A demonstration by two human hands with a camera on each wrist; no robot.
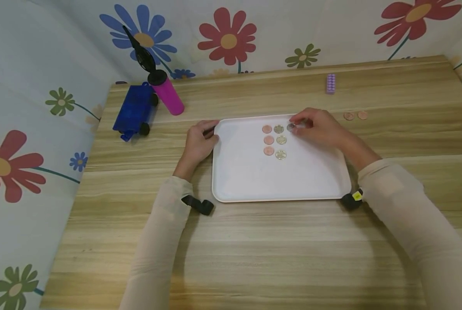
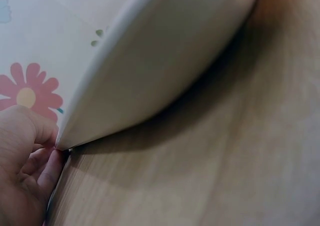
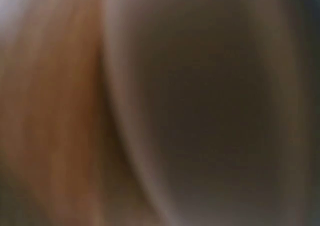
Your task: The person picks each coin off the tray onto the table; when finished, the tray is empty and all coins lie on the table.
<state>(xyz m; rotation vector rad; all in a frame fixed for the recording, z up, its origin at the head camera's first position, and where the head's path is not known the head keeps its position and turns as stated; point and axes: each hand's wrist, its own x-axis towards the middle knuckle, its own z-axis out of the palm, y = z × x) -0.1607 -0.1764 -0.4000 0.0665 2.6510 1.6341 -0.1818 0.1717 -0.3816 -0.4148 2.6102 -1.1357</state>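
Observation:
A white tray (image 1: 238, 176) lies on the wooden table, and my left hand (image 1: 198, 144) holds its far left corner. In the left wrist view, the thumb and fingers of the left hand (image 2: 27, 161) meet at the tray's rim (image 2: 107, 90). Over the tray's far side, my right hand (image 1: 318, 127) pinches a silver coin (image 1: 291, 127) between thumb and fingertips. Left of that coin stand two columns on the tray: three copper coins (image 1: 268, 140) and three gold-coloured coins (image 1: 281, 140). The right wrist view is blurred and shows no fingers.
Two more copper coins (image 1: 349, 116) lie on the table beyond the right hand. Behind them is a purple studded block (image 1: 331, 84). At the back left, a blue toy cart (image 1: 133, 110) sits beside a pink bottle with black lid (image 1: 169, 97). Flowered walls border the table.

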